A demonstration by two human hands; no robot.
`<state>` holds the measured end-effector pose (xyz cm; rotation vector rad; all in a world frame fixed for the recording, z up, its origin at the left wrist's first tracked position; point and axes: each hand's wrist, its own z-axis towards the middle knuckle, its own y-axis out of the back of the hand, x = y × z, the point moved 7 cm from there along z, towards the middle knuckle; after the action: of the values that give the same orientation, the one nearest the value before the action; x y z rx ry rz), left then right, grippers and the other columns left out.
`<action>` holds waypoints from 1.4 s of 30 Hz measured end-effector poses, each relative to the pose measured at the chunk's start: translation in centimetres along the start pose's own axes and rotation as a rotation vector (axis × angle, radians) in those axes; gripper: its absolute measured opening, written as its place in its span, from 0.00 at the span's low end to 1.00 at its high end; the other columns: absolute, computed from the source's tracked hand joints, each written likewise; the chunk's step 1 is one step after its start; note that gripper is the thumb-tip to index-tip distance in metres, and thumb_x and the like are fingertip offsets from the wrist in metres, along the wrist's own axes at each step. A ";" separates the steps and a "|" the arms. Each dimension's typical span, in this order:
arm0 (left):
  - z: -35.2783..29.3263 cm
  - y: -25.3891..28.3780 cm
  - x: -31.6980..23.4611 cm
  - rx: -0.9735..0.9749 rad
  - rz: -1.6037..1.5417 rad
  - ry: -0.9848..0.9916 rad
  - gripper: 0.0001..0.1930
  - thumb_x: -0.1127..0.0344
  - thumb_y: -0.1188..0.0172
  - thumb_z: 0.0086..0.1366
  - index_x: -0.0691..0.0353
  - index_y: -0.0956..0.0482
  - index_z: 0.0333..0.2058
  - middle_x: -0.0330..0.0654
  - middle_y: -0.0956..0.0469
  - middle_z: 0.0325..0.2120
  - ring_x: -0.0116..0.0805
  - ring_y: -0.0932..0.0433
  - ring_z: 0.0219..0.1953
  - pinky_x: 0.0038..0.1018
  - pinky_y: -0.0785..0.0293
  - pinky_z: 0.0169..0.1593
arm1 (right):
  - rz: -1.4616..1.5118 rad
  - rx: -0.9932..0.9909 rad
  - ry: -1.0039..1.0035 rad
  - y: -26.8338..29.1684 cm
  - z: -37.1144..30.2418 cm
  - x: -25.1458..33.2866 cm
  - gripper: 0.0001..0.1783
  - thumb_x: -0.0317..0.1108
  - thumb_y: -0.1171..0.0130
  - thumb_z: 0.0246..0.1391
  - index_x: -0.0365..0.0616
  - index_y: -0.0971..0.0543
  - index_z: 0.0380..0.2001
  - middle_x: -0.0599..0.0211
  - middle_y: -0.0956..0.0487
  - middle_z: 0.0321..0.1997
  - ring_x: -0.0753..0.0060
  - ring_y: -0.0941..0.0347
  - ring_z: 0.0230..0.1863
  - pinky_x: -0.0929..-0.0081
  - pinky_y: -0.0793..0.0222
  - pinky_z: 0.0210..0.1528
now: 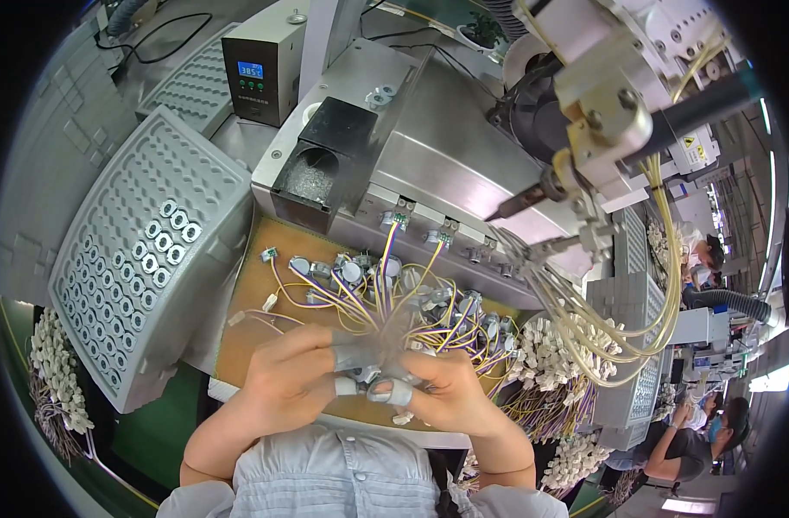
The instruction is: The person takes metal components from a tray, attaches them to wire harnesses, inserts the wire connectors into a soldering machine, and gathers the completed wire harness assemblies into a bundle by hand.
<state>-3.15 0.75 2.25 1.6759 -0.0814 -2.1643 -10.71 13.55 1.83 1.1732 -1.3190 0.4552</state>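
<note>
While the head view looked down over the table [301, 238], the left hand [288, 382] and the right hand [450, 393] met close to the wearer's body, grey coverings on several fingertips. Both were pinched on a small metal part [365, 375], which sat between their tips just above the near edge of the brown tabletop; fingers and blur hid most of it. Just beyond the hands lay a tangled heap of round metal components [350, 273] with yellow and purple wires [327, 295]. Two small green circuit boards stood at the front of a metal machine [450, 147], wires hanging from them. Above its right side slanted a soldering-iron tip [519, 200]. To the left stood a tilted grey tray [165, 155], partly filled with rows of metal rings [118, 298]. White connectors [557, 356] hung bunched at the table's right, and a black controller box [254, 97] with a lit blue display stood at the back.
</note>
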 end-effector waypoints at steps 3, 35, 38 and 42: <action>-0.1 0.3 -0.3 0.025 0.087 -0.139 0.15 0.83 0.40 0.37 0.66 0.21 0.28 0.43 0.24 0.28 0.35 0.24 0.29 0.23 0.29 0.29 | 0.213 0.272 -0.139 -0.7 0.1 -0.1 0.11 0.40 0.41 0.49 0.43 0.24 0.27 0.70 0.31 0.12 0.81 0.35 0.13 0.79 0.42 0.17; -5.4 6.2 6.7 -0.038 0.898 -0.204 0.14 0.79 0.49 0.36 0.69 0.30 0.27 0.51 0.29 0.28 0.49 0.31 0.28 0.35 0.32 0.30 | 1.187 -0.751 -0.006 3.5 -2.3 -10.4 0.29 0.48 0.50 0.50 0.28 0.32 0.41 0.52 0.26 0.29 0.73 0.31 0.13 0.77 0.27 0.14; -4.1 5.5 5.5 0.060 0.818 -0.131 0.14 0.79 0.48 0.37 0.66 0.30 0.28 0.49 0.30 0.27 0.48 0.31 0.28 0.35 0.32 0.30 | 1.062 -0.711 -0.067 4.6 -1.4 -8.9 0.22 0.45 0.53 0.53 0.35 0.31 0.39 0.55 0.26 0.32 0.73 0.30 0.18 0.81 0.31 0.14; -2.2 4.0 5.4 0.191 1.063 -0.248 0.12 0.78 0.46 0.37 0.67 0.31 0.27 0.49 0.29 0.30 0.47 0.30 0.33 0.38 0.33 0.36 | 1.049 -0.830 -0.152 4.7 1.4 -9.3 0.16 0.45 0.46 0.51 0.42 0.27 0.33 0.64 0.24 0.30 0.77 0.29 0.24 0.84 0.35 0.18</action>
<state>-1.06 -4.36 -2.13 1.0190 -1.0170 -1.5104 -17.77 17.44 -4.89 -0.2414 -1.9344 0.4669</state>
